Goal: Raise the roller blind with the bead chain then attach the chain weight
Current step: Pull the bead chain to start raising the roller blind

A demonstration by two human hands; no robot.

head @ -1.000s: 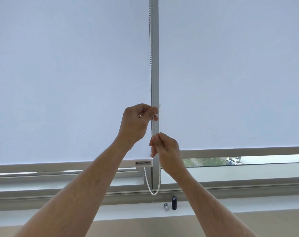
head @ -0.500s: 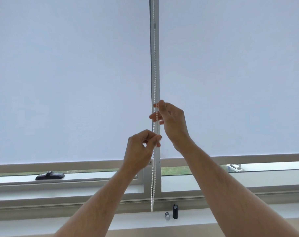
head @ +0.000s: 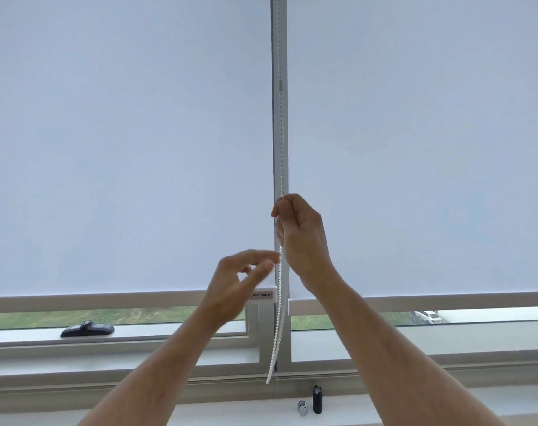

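Now right hand [head: 301, 232] pinches bead chain [head: 279, 305]; left hand [head: 240, 287] loose beside.

Both forearms were bare to the frame's near edge, with no sleeves, watch or bands showing. The left hand [head: 240, 287] and right hand [head: 301, 232] wore no gloves or rings, and fine hair covered the arms.

Only one readable text: "asianpaints", dark letters on a small white label [head: 262, 294] stuck on the bottom rail [head: 138, 301] of the left blind, just right of & below the left hand [head: 243, 281]. No other words, nos. or signs legible.
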